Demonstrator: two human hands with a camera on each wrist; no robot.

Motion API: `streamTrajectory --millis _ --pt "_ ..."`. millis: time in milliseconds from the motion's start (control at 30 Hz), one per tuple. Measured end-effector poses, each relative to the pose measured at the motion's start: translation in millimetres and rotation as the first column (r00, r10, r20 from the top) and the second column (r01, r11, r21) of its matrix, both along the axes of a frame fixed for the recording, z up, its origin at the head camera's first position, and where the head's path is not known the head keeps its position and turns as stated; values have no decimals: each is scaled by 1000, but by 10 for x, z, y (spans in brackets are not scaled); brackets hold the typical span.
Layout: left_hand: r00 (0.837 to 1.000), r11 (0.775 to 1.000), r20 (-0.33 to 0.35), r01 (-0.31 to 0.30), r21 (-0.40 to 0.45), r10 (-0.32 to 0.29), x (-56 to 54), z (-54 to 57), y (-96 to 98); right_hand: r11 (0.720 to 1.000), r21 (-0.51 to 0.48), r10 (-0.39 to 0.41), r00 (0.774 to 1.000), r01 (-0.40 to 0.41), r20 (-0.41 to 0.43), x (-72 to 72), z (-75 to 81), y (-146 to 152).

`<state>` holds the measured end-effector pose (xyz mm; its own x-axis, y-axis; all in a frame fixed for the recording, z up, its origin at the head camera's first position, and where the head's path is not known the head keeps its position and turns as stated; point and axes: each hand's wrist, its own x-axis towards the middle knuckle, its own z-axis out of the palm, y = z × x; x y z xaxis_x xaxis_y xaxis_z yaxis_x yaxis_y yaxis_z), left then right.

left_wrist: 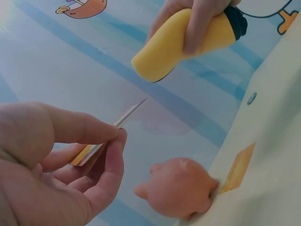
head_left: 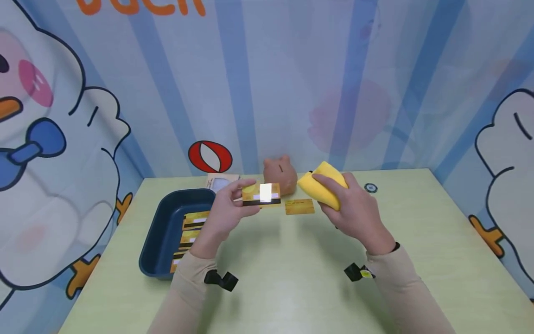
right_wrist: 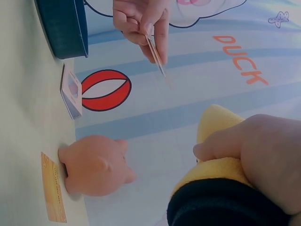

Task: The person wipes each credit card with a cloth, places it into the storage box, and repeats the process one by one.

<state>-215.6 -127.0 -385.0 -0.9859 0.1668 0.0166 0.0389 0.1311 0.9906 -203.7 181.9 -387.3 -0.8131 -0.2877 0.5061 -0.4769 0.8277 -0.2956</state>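
My left hand (head_left: 227, 211) pinches a gold bank card (head_left: 252, 195) by its left end, above the table. The card's dark stripe and a bright white glare face me in the head view; in the left wrist view the card (left_wrist: 136, 111) shows nearly edge-on. My right hand (head_left: 354, 211) grips a soft yellow cloth pad (head_left: 321, 188), which has a black fabric end (right_wrist: 225, 205) in the right wrist view. The pad is apart from the card, to its right. Behind and between the hands stands a pink piggy bank (head_left: 278, 174), with another gold card (head_left: 299, 207) lying before it.
A dark blue tray (head_left: 152, 241) at the left holds several gold cards (head_left: 189, 237), partly hidden by my left arm. A pale flat box (head_left: 212, 180) lies behind the left hand. Right of my right hand is a small round chip (head_left: 371, 188). A printed curtain (head_left: 288, 83) hangs behind the table.
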Motion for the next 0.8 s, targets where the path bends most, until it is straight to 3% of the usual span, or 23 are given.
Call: streamTrajectory --millis 800 --pt "995 980 11 -99 -173 103 -21 190 -1020 1000 6 19 1000 -19 19 15 28 -28"
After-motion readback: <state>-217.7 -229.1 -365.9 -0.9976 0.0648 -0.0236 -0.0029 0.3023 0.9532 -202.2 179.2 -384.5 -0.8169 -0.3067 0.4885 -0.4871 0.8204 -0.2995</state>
